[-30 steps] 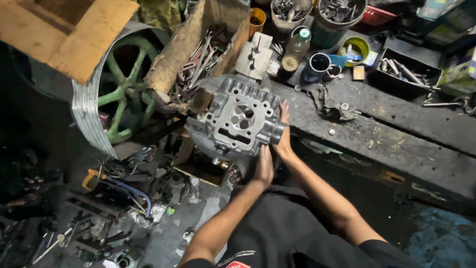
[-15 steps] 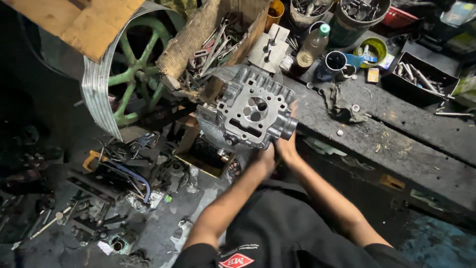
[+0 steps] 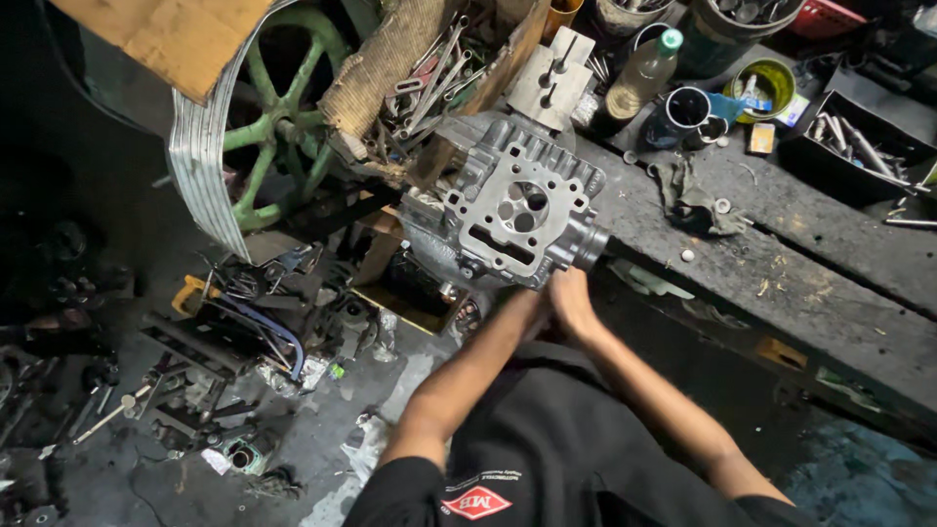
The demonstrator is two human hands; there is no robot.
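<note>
Cylinder head [image 3: 512, 205]: a grey cast-aluminium part, held at the near edge of the dark workbench [image 3: 781, 263], centre of the scene. Its gasket face points up toward the camera. The face shows 1 large central opening with valve ports inside, 1 oblong slot on the near-left side and several bolt holes around the rim. Cooling fins run along the far edge.

Right hand [image 3: 571, 298]: placed against the near right corner of the head, just below a round port stub. The fingers appear wrapped on the casting, but the grip is partly hidden.

Left hand [image 3: 522, 303]: mostly hidden beneath the head and behind the right forearm. Whether it is clamped or flat cannot be told.

Status, as a judgement: the head is off any engine and stripped of its gasket, so removal is done. It is lifted or tilted at the bench edge, not lying flat. No tool is in either hand.

Surroundings: a tray of spanners [image 3: 429, 78] lies far left of the head, a green spoked wheel [image 3: 283, 127] farther left, a rag [image 3: 688, 190] to the right, and loose parts on the floor [image 3: 244, 332] near left.
</note>
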